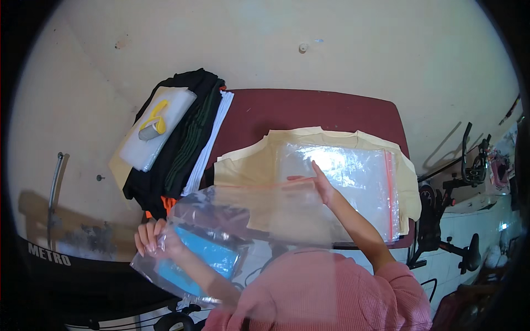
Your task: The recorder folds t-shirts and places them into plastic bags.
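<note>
My left hand [155,240] is closed on a crumpled clear plastic bag [140,265] at the lower left. Something flat and bright blue [207,252] shows through the plastic. A large, sheer plastic bag [298,236] with an orange strip along its far edge spreads in front of my chest. My right hand [322,186] is at that strip's right end, thumb raised apart from the fingers; whether it grips the edge is unclear. Beyond lie cream T-shirts [244,165], laid flat and overlapping, with clear plastic bags [343,173] bearing a red strip on top of them.
A maroon table [306,107] stands against the wall. On its left are dark folded garments [149,186], white folded cloth [209,145], and a pack of clear plastic [143,153] carrying a yellow tape dispenser [159,122]. An exercise bike [439,211] stands at the right.
</note>
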`<action>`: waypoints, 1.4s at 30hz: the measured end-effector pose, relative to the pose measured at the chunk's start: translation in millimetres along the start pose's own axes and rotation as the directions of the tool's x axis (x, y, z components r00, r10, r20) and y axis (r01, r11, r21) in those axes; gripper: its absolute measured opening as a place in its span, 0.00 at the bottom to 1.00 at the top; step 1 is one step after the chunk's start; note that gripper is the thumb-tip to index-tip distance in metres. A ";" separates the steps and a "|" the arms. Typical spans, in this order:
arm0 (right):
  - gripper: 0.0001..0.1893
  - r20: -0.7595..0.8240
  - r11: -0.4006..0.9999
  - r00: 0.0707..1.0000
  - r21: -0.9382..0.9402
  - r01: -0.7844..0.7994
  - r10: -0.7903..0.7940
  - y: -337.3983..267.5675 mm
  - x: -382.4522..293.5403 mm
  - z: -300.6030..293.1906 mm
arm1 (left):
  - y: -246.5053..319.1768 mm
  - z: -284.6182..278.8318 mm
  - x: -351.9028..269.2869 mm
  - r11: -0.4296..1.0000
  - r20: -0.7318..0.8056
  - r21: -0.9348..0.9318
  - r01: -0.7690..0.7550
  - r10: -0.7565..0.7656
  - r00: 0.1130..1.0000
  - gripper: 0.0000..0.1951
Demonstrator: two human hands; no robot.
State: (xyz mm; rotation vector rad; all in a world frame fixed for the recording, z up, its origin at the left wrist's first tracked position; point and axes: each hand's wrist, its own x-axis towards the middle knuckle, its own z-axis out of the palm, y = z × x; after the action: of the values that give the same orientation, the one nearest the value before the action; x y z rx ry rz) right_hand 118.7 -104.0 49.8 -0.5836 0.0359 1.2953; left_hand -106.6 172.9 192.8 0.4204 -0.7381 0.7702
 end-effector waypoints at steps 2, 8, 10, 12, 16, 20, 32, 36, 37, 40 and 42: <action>0.39 0.210 0.992 0.969 -0.024 -0.126 0.128 2.2 16.8 1.0 | 10.9 1.2 -9.4 0.987 -0.024 -0.101 -0.125 0.123 0.992 0.13; 0.13 0.001 0.880 1.000 -0.475 -0.002 0.003 25.4 26.0 29.5 | 16.6 -14.7 -13.0 0.917 -0.178 -0.373 -0.139 0.077 0.981 0.11; 0.13 -0.035 0.868 0.993 -0.490 0.082 -0.113 19.4 9.5 29.2 | 7.6 -24.9 -7.1 0.886 -0.201 -0.451 -0.106 0.016 0.980 0.10; 0.12 -0.121 0.825 0.943 -0.526 0.205 -0.311 6.8 -24.6 18.2 | -7.9 -38.0 2.3 0.911 -0.137 -0.409 0.050 -0.116 0.984 0.04; 0.10 -0.341 0.700 0.689 -0.629 0.339 -0.640 5.2 -110.4 -14.3 | -54.3 -87.1 5.9 0.642 -0.549 0.613 0.461 -0.074 0.833 0.07; 0.09 -0.546 0.646 0.352 -0.694 0.318 -0.760 40.2 -197.6 -43.8 | -123.1 -119.8 -23.1 0.527 -0.763 0.233 0.817 -0.422 0.490 0.17; 0.02 -0.621 0.501 -0.279 -0.770 0.397 -0.733 114.9 -253.6 -56.0 | -206.2 -107.7 -71.4 -0.090 -0.610 0.552 0.829 -0.722 0.327 0.32; 0.06 -0.434 0.476 -0.323 -0.877 -0.060 -0.841 116.8 -250.8 -69.4 | -216.6 -134.4 -54.3 -0.054 -0.563 0.687 0.724 -0.669 0.484 0.31; 0.09 -0.356 0.433 -0.287 -0.856 -0.281 -0.889 113.5 -248.7 -66.4 | -219.9 -145.6 -48.7 -0.046 -0.561 0.695 0.718 -0.659 0.501 0.30; 0.14 -0.314 0.394 -0.239 -0.778 -0.490 -0.919 102.3 -242.2 -60.6 | -219.5 -158.1 -45.2 -0.056 -0.561 0.719 0.693 -0.637 0.529 0.30; 0.14 -0.214 0.305 -0.220 -0.727 -0.615 -0.952 92.1 -232.2 -56.1 | -216.1 -163.0 -47.5 -0.075 -0.564 0.732 0.677 -0.624 0.541 0.30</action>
State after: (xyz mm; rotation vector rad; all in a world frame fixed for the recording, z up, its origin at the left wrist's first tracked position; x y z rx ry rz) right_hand -16.6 -321.4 46.0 -2.5449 0.4924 -0.5110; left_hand 104.4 104.7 30.4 1.7317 0.1822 0.1008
